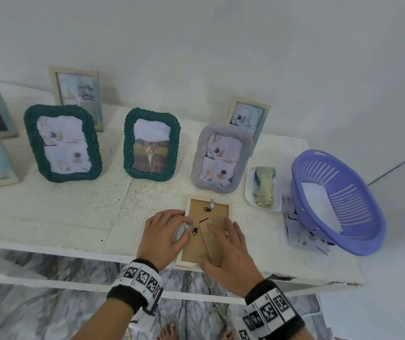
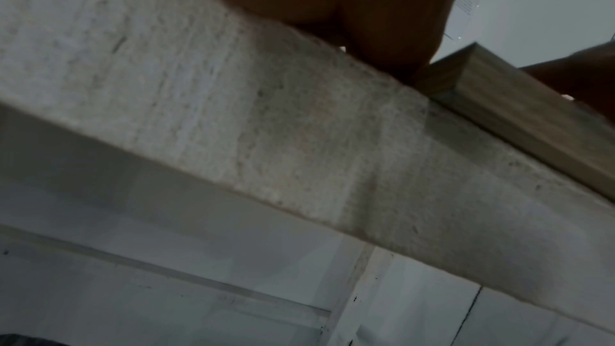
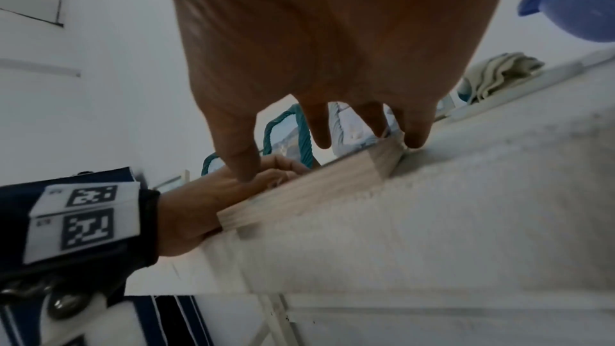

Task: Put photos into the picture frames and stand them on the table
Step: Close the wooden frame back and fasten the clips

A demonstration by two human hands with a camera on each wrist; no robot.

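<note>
the pale wooden frame lies face-down at the table edge — left hand fingers curled at its side clip, right hand flat and relaxed on the backing — so a hard push could slide it off.

Looks like a room in a home: a rough white-painted worktop against a plain white wall, marble-veined floor at six o'clock with bare feet, purple plastic basket at three o'clock.
</note>
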